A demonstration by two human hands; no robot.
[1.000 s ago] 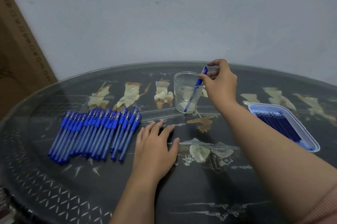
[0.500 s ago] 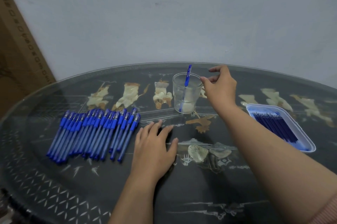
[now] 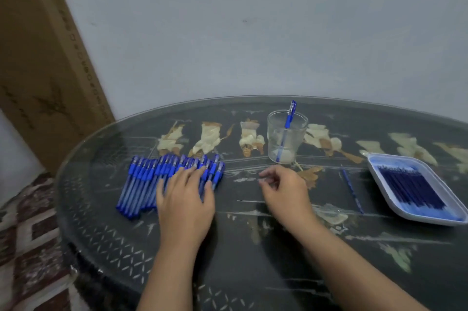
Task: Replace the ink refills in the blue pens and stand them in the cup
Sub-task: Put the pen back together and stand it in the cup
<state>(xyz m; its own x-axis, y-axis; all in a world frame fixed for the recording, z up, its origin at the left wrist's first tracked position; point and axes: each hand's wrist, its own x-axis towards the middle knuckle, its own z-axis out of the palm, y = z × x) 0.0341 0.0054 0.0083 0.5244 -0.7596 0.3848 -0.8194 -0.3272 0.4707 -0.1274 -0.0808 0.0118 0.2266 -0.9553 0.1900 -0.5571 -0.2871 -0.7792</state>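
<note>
Left hand (image 3: 186,202) lies on the pens (image 3: 141,184), fingers (image 3: 192,174) spread. Right hand (image 3: 286,191) curls loosely, empty; cup (image 3: 276,138) behind, refill (image 3: 352,191) and tray (image 3: 415,217) rightward.

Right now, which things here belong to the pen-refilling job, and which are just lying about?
For the job: row of blue pens partly under the left hand; clear cup holding one pen; white tray of refills; loose refill between the right hand and tray.
Just lying about: cardboard box against the wall; patterned cloth left of the table.
</note>
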